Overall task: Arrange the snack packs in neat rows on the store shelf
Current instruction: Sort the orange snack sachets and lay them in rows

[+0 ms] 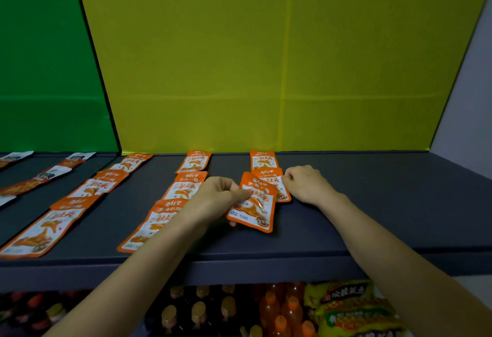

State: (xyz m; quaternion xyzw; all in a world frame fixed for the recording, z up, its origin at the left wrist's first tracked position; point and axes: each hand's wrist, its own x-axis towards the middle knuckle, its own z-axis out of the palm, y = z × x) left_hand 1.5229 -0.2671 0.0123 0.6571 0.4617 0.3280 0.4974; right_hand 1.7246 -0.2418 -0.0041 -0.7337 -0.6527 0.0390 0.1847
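Shelf [386,203] right part open, free up to wall [468,96]. Left and middle: packs [183,188] in columns, narrow bare lanes between. Panel [266,70] closes back. Front edge open, room above packs.

The one camera sat on my head, wide-angled, looking forward and down. It was close: the shelf [372,203] filled the frame's middle band, its front lip toward 6 o'clock. My forearms ran in from 5 and 7 o'clock, and my left hand [215,198] and right hand [306,184] met at the packs [255,208] near centre. The yellow panel [266,57] stood at 12 o'clock; bottles [279,307] below showed at 6 o'clock.
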